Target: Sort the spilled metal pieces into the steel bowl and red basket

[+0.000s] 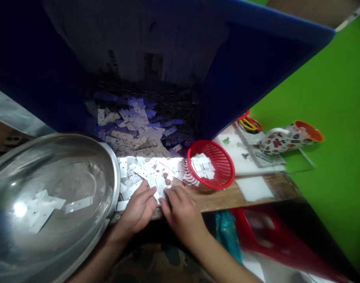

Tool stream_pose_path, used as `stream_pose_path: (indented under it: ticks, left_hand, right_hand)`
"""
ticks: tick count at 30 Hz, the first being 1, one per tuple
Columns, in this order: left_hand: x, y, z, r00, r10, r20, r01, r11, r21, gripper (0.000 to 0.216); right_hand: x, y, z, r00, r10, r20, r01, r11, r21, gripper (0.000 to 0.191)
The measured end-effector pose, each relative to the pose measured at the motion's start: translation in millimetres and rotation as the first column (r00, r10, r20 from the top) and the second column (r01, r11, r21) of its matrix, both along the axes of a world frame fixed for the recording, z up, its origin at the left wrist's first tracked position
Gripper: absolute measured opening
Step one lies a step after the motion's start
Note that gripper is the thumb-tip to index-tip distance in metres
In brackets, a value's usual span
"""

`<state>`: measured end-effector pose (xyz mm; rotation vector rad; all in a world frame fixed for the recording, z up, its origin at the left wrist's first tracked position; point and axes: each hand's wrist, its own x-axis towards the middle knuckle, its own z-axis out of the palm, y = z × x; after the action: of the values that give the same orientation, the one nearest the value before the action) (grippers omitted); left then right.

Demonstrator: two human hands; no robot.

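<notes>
A heap of small white and bluish cards (138, 129) spills out of a tipped blue bin (244, 74) onto the wooden board (215, 198). My left hand (138, 210) and my right hand (180, 208) meet at the near edge of the heap. Both pinch the same white card (157, 188) between their fingertips. A red plastic basket (219, 173) with a few cards inside stands just right of my right hand. A big steel bowl (29, 232) with several cards in it sits left of my left hand.
A patterned mug (286, 138) with an orange inside lies on its side at the right, near scissors with red and yellow handles (249, 123). A white sheet (253, 188) lies on the board. The floor (339, 118) is green. A red crate (265, 236) stands below the board.
</notes>
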<state>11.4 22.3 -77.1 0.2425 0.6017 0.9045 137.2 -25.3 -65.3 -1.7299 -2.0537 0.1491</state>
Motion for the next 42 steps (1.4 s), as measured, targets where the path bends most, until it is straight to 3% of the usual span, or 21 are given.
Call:
stream_pose_path:
  ticks: [3,6,8,10,11,13,16,18,21,24,26,28,30,31,34,36,38,40,42]
  left_hand:
    - [0.9,1.1,-1.2,1.0,0.011,-0.015,-0.011,1.0,0.0,0.044]
    - [1.0,1.4,-1.2,1.0,0.02,-0.022,-0.02,1.0,0.002,0.038]
    - [0.4,0.9,-0.5,1.0,0.01,-0.024,-0.01,1.0,-0.001,0.037]
    - [-0.4,0.2,0.3,0.999,-0.008,-0.031,0.007,1.0,-0.017,0.037]
    - [-0.7,-0.1,0.6,0.999,-0.012,-0.038,0.011,1.0,-0.024,0.038]
    - [-1.3,-0.5,0.9,0.999,-0.017,-0.05,0.016,1.0,-0.027,0.04]
    - [-1.6,-0.6,0.3,0.999,-0.028,-0.032,0.028,1.0,-0.012,0.042]
    - [-1.8,-0.6,-0.3,0.999,-0.033,-0.017,0.033,0.999,-0.016,0.043]
    - [-2.0,-0.7,-0.4,0.999,-0.032,-0.025,0.032,0.999,-0.031,0.045]
    - [-2.0,-1.1,1.0,0.998,-0.021,-0.054,0.019,0.999,-0.032,0.047]
    - [-2.1,-1.5,2.5,0.997,-0.007,-0.075,0.004,1.0,-0.028,0.049]
    - [-2.4,-1.5,3.9,0.996,0.001,-0.093,-0.004,1.0,-0.026,0.052]
    - [-2.8,-1.2,4.9,0.995,-0.001,-0.103,-0.002,1.0,-0.031,0.055]
    - [-2.8,-0.9,5.0,0.995,-0.002,-0.104,-0.002,0.999,-0.034,0.056]
    - [-2.4,-0.5,4.2,0.995,-0.001,-0.095,-0.003,0.999,-0.036,0.055]
    - [-1.8,-0.5,3.1,0.998,-0.004,-0.069,0.002,1.0,-0.029,0.052]
    - [-1.2,-0.7,2.2,0.999,-0.004,-0.04,0.003,1.0,-0.024,0.049]
    - [-1.0,-0.8,2.1,1.0,-0.004,-0.028,0.003,1.0,-0.024,0.048]
    - [-1.1,-0.7,2.6,0.999,-0.007,-0.032,0.006,1.0,-0.028,0.049]
  right_hand:
    - [-0.3,1.4,-1.7,0.998,0.01,0.062,-0.011,1.0,0.011,0.014]
    - [3.4,4.7,-0.5,0.999,0.029,0.016,-0.029,1.0,-0.01,0.017]
    - [8.0,8.7,1.3,0.994,0.012,-0.106,-0.017,0.999,-0.039,0.019]
    - [13.1,13.6,3.6,0.942,-0.075,-0.328,0.032,0.99,-0.137,0.017]
    - [15.6,15.9,4.9,0.871,-0.157,-0.466,0.053,0.972,-0.228,0.016]
    - [19.9,19.7,7.8,0.638,-0.354,-0.684,0.019,0.895,-0.445,0.019]
    - [23.9,22.1,11.5,0.335,-0.535,-0.776,-0.124,0.791,-0.599,0.024]
    - [24.2,21.6,13.3,0.248,-0.559,-0.791,-0.173,0.778,-0.604,0.025]
    - [21.9,18.0,17.4,0.194,-0.561,-0.805,-0.206,0.779,-0.593,0.026]
    - [24.2,13.3,28.2,0.236,-0.524,-0.818,-0.176,0.805,-0.566,0.027]
    - [33.8,11.6,38.9,0.353,-0.457,-0.816,-0.035,0.865,-0.5,0.025]
    - [50.2,11.9,49.3,0.556,-0.377,-0.741,0.22,0.926,-0.307,0.022]
    - [67.9,12.9,56.1,0.755,-0.349,-0.555,0.412,0.911,-0.012,0.017]
    - [74.8,12.9,57.3,0.823,-0.35,-0.447,0.44,0.891,0.112,0.015]
    - [79.5,8.6,51.0,0.937,-0.263,-0.232,0.321,0.91,0.263,0.028]
    - [69.9,3.7,40.0,0.983,-0.092,-0.157,0.124,0.971,0.204,0.038]
    - [57.0,0.3,26.8,0.993,0.074,-0.092,-0.067,0.995,0.076,0.041]
    - [47.2,0.2,14.5,0.985,0.165,-0.042,-0.166,0.986,-0.01,0.042]
    - [43.0,2.8,5.1,0.978,0.204,-0.035,-0.204,0.979,-0.001,0.039]
